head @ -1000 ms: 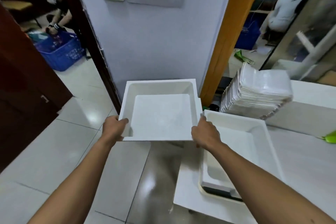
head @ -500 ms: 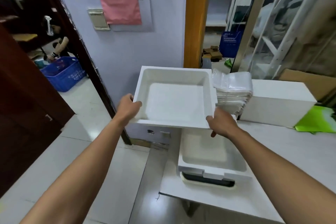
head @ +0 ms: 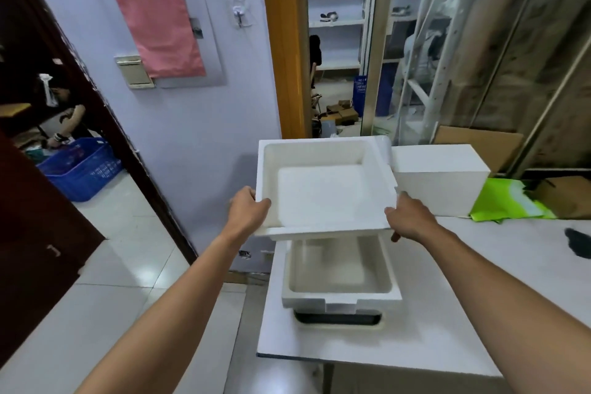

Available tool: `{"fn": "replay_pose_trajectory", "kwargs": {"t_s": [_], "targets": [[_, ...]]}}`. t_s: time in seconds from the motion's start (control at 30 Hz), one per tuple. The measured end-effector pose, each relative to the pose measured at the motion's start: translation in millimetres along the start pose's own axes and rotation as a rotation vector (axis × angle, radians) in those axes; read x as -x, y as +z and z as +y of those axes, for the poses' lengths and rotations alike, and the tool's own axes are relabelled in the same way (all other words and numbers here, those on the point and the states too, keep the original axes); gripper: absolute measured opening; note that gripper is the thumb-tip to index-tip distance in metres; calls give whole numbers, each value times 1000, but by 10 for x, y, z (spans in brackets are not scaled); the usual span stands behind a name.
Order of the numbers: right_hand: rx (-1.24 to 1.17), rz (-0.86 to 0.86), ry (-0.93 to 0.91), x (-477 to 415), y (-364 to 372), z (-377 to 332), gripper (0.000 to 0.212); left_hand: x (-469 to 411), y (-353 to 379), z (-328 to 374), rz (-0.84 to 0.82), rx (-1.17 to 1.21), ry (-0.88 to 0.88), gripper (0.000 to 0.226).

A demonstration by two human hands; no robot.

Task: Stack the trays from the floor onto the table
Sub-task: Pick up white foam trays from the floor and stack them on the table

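Observation:
I hold a white foam tray (head: 323,189) level in the air, open side up. My left hand (head: 248,213) grips its near left corner and my right hand (head: 407,217) grips its near right edge. Right below it, a second white foam tray (head: 342,296) rests on the white table (head: 447,329), on top of a cream tray with a dark slot (head: 339,319). The held tray hovers over the far half of that stack and hides it.
A white foam block (head: 438,182) stands on the table behind the trays, with green paper (head: 508,201) and cardboard to its right. The table's left edge borders tiled floor (head: 105,265). A blue basket (head: 81,168) and a person sit beyond the doorway at left.
Both hands have carried the tray up and to the right, from beside the table to above the tray stack. The view has risen and turned toward the table.

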State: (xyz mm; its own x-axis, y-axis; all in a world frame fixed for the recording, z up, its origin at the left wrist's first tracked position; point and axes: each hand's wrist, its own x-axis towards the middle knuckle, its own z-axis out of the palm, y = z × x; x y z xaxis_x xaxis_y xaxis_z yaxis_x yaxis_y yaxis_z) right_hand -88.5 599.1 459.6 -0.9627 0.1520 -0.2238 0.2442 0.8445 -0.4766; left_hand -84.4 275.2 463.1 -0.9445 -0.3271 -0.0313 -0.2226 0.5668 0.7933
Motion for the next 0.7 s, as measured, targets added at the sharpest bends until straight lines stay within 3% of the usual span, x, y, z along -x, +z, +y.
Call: {"fn": "replay_pose_trajectory", "kwargs": {"t_s": [0.27,0.7], "targets": [[-68,84,33,41,-89,391,28,230,304,39,-15,-34,62,20],[-285,178,110,-65,-356,367,68,212,343,164,-46,-53,98,11]]}}
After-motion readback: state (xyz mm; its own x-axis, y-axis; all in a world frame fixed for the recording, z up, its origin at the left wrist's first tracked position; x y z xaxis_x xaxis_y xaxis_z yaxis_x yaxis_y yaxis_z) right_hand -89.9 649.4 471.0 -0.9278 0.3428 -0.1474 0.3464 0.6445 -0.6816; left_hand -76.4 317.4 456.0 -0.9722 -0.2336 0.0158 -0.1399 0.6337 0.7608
